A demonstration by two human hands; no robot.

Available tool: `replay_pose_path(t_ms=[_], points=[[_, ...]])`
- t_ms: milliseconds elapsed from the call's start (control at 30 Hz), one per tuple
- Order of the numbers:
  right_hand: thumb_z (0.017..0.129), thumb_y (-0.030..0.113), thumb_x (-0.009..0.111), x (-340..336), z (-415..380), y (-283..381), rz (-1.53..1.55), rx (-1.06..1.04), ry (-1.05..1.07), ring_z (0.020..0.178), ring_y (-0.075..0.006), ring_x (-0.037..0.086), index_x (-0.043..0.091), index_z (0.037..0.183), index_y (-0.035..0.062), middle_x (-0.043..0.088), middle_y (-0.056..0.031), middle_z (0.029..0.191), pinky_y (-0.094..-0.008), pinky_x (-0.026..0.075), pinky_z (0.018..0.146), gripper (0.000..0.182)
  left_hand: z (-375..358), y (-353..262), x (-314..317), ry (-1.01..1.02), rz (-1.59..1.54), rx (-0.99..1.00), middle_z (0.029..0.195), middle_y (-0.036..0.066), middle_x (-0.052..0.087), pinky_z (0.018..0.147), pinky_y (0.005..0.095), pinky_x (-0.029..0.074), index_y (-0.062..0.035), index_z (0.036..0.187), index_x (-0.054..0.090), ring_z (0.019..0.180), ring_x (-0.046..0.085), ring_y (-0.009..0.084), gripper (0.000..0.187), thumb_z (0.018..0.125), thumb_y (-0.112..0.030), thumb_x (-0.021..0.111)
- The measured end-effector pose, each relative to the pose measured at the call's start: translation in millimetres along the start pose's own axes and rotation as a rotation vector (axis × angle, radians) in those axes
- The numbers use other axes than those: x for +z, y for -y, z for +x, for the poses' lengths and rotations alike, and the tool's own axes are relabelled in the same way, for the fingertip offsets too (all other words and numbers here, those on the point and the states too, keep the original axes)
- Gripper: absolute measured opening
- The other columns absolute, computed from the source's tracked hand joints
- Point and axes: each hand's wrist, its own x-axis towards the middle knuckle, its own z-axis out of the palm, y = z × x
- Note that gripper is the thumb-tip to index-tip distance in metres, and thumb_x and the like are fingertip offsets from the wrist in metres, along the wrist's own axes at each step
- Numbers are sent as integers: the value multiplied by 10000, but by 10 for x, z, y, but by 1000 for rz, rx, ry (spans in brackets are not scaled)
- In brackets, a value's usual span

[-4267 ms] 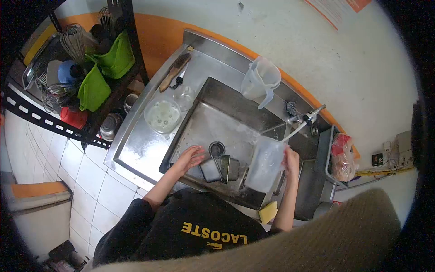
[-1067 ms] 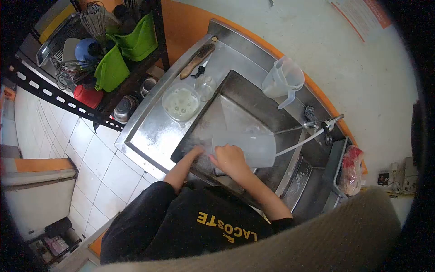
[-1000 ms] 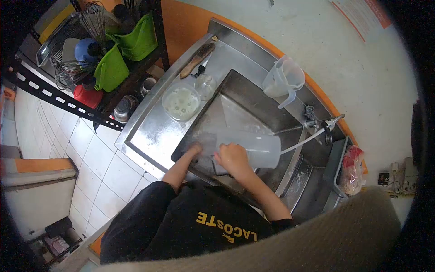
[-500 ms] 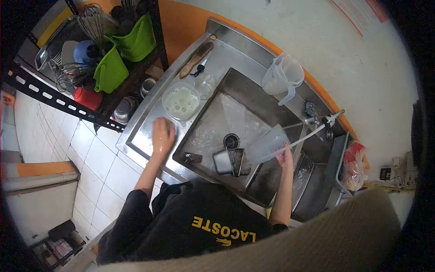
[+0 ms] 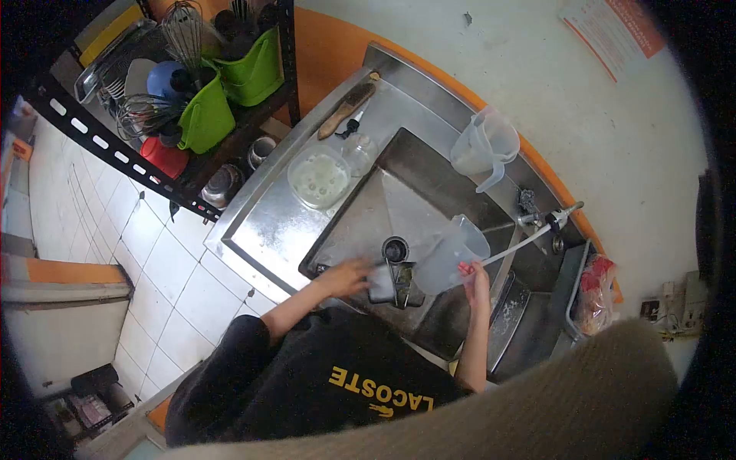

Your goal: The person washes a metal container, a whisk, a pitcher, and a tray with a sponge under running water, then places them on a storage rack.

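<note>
My right hand [image 5: 477,280] is closed on a translucent plastic pitcher [image 5: 448,257], tilted over the sink [image 5: 353,222]. From the tap [image 5: 563,217] a white hose [image 5: 515,247] runs to the pitcher beside my fingers. My left hand [image 5: 349,277], smeared by motion, hangs over the sink's near left side, next to a small metal container [image 5: 381,287] near the round drain [image 5: 395,249]. A dark-edged piece lies against that container. On the left counter stands a clear tub of foamy liquid [image 5: 319,178].
A clear round container [image 5: 358,153] and a wooden-handled brush [image 5: 346,111] lie behind the tub. Another translucent pitcher [image 5: 484,149] stands at the back rim, left of a metal scourer [image 5: 527,201]. A shelf holds green bins [image 5: 207,115] with whisks.
My left hand has moved from the left counter, right and toward me, over the sink. The pitcher in my right hand has turned more upright. The whole view has shifted slightly.
</note>
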Motion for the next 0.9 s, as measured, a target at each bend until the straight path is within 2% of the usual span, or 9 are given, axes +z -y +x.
replay_pose_path(t_ms=[133, 200, 333, 433, 567, 600, 667, 800, 900], points=[[862, 209, 506, -75, -64, 26, 29, -218, -188, 782, -175, 585, 512, 874, 41, 604, -87, 797, -300, 437, 691, 169, 253, -132, 22, 312, 9, -134, 1130, 167, 534, 871, 405, 422, -36, 942, 623, 1029, 516, 347, 368, 832, -361, 490], [868, 197, 488, -15, -284, 32, -51, -255, -119, 786, -190, 592, 514, 846, 30, 611, -104, 809, -294, 449, 705, 170, 386, -267, -173, 490, -1, -263, 1062, 172, 562, 845, 411, 435, -32, 927, 618, 987, 538, 347, 327, 841, -313, 475], [893, 218, 450, 30, -717, 355, -198, -123, 133, 827, -238, 610, 532, 897, 7, 615, -135, 904, -318, 473, 757, 227, 299, 72, 36, 409, 49, -260, 1093, 161, 543, 841, 435, 429, -34, 966, 595, 1012, 524, 338, 295, 839, -263, 460], [900, 229, 435, -159, -761, 453, -39, -46, -104, 811, -262, 624, 516, 943, -9, 622, -174, 928, -329, 481, 748, 255, 108, 144, -31, 343, 23, -282, 1136, 167, 517, 854, 439, 423, -40, 1028, 566, 1030, 514, 343, 333, 833, -294, 478], [900, 205, 442, 294, -876, 272, -86, -73, -70, 774, -224, 630, 497, 1031, -46, 632, -168, 905, -302, 485, 699, 289, -60, 73, -146, 455, 55, -446, 1181, 170, 486, 900, 428, 403, -67, 1123, 531, 1070, 489, 356, 430, 818, -369, 518], [885, 194, 448, 301, -925, 274, -123, -66, -27, 777, -228, 626, 505, 959, -32, 627, -173, 894, -303, 485, 697, 244, -98, 51, -195, 468, 82, -470, 1190, 170, 479, 914, 424, 397, -76, 1141, 525, 1083, 481, 360, 457, 813, -393, 529], [855, 171, 461, 362, -1132, 392, -197, -46, 56, 785, -236, 619, 520, 815, -2, 616, -182, 872, -305, 484, 693, 188, -223, -113, -376, 492, 59, -348, 1221, 154, 459, 927, 425, 388, -90, 1182, 500, 1112, 463, 351, 533, 785, -442, 555], [884, 158, 437, -36, -1039, 439, -213, -182, -76, 700, -206, 622, 531, 826, -26, 612, -128, 768, -277, 481, 692, 214, -349, -109, -254, 648, 321, -182, 1261, 121, 423, 979, 416, 347, -111, 1252, 431, 1177, 403, 325, 638, 729, -403, 650], [897, 213, 476, 435, -1018, 373, -320, -317, -161, 616, -155, 591, 549, 788, -19, 586, -70, 707, -264, 465, 610, 267, -190, -351, -254, 657, 415, -10, 1277, 106, 408, 989, 422, 335, -118, 1282, 385, 1200, 381, 307, 714, 687, -371, 687]])
